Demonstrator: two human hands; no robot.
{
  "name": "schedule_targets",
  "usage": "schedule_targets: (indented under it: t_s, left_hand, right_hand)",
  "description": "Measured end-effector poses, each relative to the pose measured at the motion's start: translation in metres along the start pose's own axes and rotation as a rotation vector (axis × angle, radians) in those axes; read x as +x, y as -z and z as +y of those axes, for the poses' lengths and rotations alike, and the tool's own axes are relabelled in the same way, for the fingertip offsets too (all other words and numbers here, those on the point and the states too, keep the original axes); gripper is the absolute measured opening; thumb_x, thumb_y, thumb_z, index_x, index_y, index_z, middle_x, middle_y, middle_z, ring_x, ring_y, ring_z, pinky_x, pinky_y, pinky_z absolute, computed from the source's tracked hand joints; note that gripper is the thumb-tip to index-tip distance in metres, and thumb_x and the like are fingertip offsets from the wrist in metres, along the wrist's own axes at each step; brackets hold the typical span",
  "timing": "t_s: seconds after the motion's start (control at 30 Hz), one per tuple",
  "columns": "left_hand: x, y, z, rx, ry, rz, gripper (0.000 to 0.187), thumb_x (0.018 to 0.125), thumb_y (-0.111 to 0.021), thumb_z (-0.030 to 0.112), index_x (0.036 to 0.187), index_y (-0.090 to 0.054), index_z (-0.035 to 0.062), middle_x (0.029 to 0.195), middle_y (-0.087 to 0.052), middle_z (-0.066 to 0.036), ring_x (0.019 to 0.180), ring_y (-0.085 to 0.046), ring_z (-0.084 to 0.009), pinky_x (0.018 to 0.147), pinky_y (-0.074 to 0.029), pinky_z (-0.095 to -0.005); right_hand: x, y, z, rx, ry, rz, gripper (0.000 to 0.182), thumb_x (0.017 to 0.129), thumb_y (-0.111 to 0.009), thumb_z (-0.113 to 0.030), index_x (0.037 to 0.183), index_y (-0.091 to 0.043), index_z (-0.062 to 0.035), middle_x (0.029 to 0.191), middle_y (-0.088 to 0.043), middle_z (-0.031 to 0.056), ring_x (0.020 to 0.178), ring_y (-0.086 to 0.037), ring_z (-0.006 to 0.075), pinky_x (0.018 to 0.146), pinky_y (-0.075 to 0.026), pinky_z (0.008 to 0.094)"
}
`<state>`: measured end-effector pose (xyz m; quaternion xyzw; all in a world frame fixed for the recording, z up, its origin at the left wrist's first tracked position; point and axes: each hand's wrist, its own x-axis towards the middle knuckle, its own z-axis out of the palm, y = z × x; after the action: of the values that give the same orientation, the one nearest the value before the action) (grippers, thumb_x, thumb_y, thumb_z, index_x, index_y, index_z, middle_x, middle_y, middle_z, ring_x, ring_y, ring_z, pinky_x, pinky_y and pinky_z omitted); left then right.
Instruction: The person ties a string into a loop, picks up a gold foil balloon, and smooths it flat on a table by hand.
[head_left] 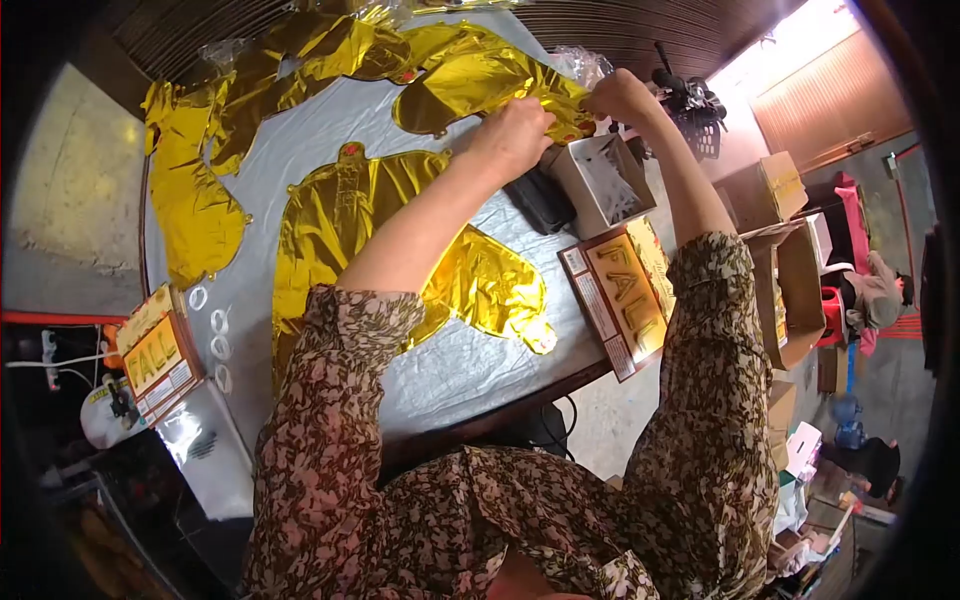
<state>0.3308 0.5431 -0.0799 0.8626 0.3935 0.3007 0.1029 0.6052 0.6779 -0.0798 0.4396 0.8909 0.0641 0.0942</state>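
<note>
A flat gold foil balloon lies at the far side of the table, under both of my hands. My left hand is closed, its fingertips pinching the balloon's near edge. My right hand is closed at the balloon's right end; its fingertips are partly hidden, but they appear to grip the foil. Just below the hands are an open white box with pale pieces inside and a black case. Another gold foil balloon is spread nearer to me, partly covered by my left forearm.
More gold foil runs along the table's left and far sides. Clear rings lie by the left edge. "FALL" packages sit at the right and left. Cardboard boxes stand on the right, with a person beyond.
</note>
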Motion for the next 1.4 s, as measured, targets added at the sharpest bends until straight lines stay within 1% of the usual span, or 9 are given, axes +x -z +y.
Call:
schedule_targets:
  t_s: [0.13, 0.23, 0.57, 0.77, 0.83, 0.97, 1.07, 1.17, 1.4]
  left_hand:
    - [0.008, -0.034, -0.024, 0.096, -0.059, 0.022, 0.019, 0.09, -0.068, 0.013, 0.103, -0.075, 0.0008, 0.095, -0.07, -0.018, 0.094, -0.068, -0.0378, 0.084, -0.056, -0.0454]
    - [0.003, -0.032, -0.014, 0.083, -0.027, 0.004, 0.015, 0.091, -0.065, 0.012, 0.096, -0.073, 0.0005, 0.091, -0.071, -0.019, 0.091, -0.068, -0.0392, 0.082, -0.056, -0.0469]
    - [0.014, -0.038, -0.003, -0.063, 0.187, 0.144, 0.016, 0.093, -0.064, 0.01, 0.088, -0.054, 0.0, 0.08, -0.068, -0.023, 0.077, -0.066, -0.047, 0.067, -0.054, -0.0522]
    - [0.024, -0.03, -0.01, -0.326, 0.27, 0.461, 0.024, 0.083, -0.08, 0.006, 0.094, -0.059, 0.0007, 0.077, -0.071, -0.015, 0.072, -0.073, -0.0264, 0.062, -0.056, -0.0361]
    - [0.027, -0.028, -0.006, -0.447, 0.489, 0.488, 0.03, 0.078, -0.084, 0.006, 0.098, -0.062, 0.0019, 0.082, -0.074, -0.012, 0.074, -0.072, -0.014, 0.066, -0.057, -0.0296]
    - [0.033, -0.034, -0.02, -0.833, 0.468, 0.547, 0.027, 0.077, -0.084, 0.006, 0.1, -0.069, 0.0051, 0.088, -0.075, -0.011, 0.076, -0.071, -0.0141, 0.071, -0.056, -0.0287]
    - [0.027, -0.004, -0.001, -0.264, 0.436, 0.391, 0.013, 0.079, -0.083, 0.009, 0.087, -0.073, 0.0049, 0.089, -0.075, -0.009, 0.078, -0.07, -0.0169, 0.075, -0.056, -0.0306]
    - [0.021, -0.018, 0.006, -0.372, 0.062, 0.404, 0.02, 0.082, -0.082, 0.02, 0.088, -0.076, 0.0016, 0.093, -0.074, -0.011, 0.082, -0.071, -0.0196, 0.079, -0.057, -0.0332]
    - [-0.021, 0.022, 0.037, -0.154, -0.167, 0.44, 0.063, 0.07, -0.091, 0.03, 0.12, -0.062, 0.0054, 0.121, -0.061, -0.01, 0.114, -0.061, -0.0275, 0.099, -0.048, -0.0391]
  right_hand:
    - [-0.016, 0.014, -0.019, 0.088, 0.099, 0.128, 0.008, 0.08, -0.07, -0.017, 0.086, -0.075, -0.0141, 0.071, -0.069, 0.0017, 0.067, -0.069, 0.0186, 0.06, -0.053, 0.0322]
    - [-0.039, 0.05, -0.058, 0.672, -0.333, 0.164, 0.028, 0.089, -0.07, -0.024, 0.077, -0.074, 0.0013, 0.064, -0.068, 0.0063, 0.054, -0.059, 0.0126, 0.054, -0.047, 0.0315]
    - [-0.046, 0.042, -0.053, 0.803, -0.347, 0.228, 0.031, 0.092, -0.07, -0.027, 0.086, -0.076, 0.0025, 0.07, -0.071, 0.0054, 0.061, -0.062, 0.0133, 0.057, -0.048, 0.0312]
    - [-0.046, 0.06, -0.061, 0.833, -0.452, 0.428, 0.056, 0.099, -0.062, -0.047, 0.097, -0.074, 0.0077, 0.077, -0.075, 0.0099, 0.063, -0.065, 0.0149, 0.055, -0.05, 0.031]
    - [-0.047, 0.08, -0.077, 1.092, -0.543, 0.24, 0.078, 0.096, -0.056, -0.064, 0.114, -0.068, 0.0106, 0.082, -0.075, 0.0169, 0.068, -0.07, 0.0171, 0.058, -0.056, 0.0297]
    - [-0.041, 0.084, -0.079, 1.286, -0.565, 0.232, 0.095, 0.091, -0.054, -0.075, 0.125, -0.059, 0.014, 0.092, -0.074, 0.0258, 0.075, -0.074, 0.0223, 0.065, -0.062, 0.0322]
    - [-0.034, 0.091, -0.085, 1.517, -0.631, 0.202, 0.102, 0.087, -0.054, -0.08, 0.124, -0.058, 0.0149, 0.098, -0.072, 0.0276, 0.08, -0.075, 0.0269, 0.07, -0.064, 0.035]
    - [-0.02, 0.086, -0.086, 1.536, -0.585, 0.157, 0.063, 0.089, -0.077, -0.042, 0.114, -0.065, 0.0145, 0.09, -0.072, 0.0187, 0.072, -0.073, 0.0233, 0.062, -0.064, 0.0337]
    - [-0.055, 0.137, -0.103, 1.272, -0.334, 0.133, 0.017, 0.092, -0.074, -0.011, 0.105, -0.075, 0.0003, 0.08, -0.073, 0.006, 0.061, -0.066, 0.0108, 0.051, -0.054, 0.0271]
